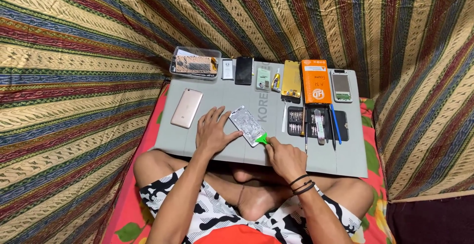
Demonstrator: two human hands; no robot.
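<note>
A person sits cross-legged with a grey mat point(222, 98) lying over their knees. The left hand point(213, 134) lies flat and open on the mat. Its fingers are spread, and the thumb and first finger press against the near side of an opened phone point(248, 125). The hand does not wrap around the phone; it only steadies it from the side.

The opened phone is silver and lies tilted on the mat, right between the two hands, with its inside parts showing.

The right hand point(285, 159) is curled closed around a small green pry tool point(261, 138). The fingertips pinch the tool, and its tip touches the bottom corner of the opened phone. Black bands point(302, 183) sit on that wrist.

Past the left hand, a bit off to its outer side, lies a pink-gold phone point(186, 107), face down and well apart from the fingers. Beyond the right hand is a black tool tray point(317, 123) with small bits and a blue pen-like tool point(335, 118) just beside it.

Farther off, along the far edge of the mat, there is a row of things: a clear plastic box point(196, 63), a black phone point(243, 70), a gold phone cover point(291, 79), an orange box point(316, 81) and another phone with a light screen point(341, 86). Striped cloth point(79, 66) hangs all around.
</note>
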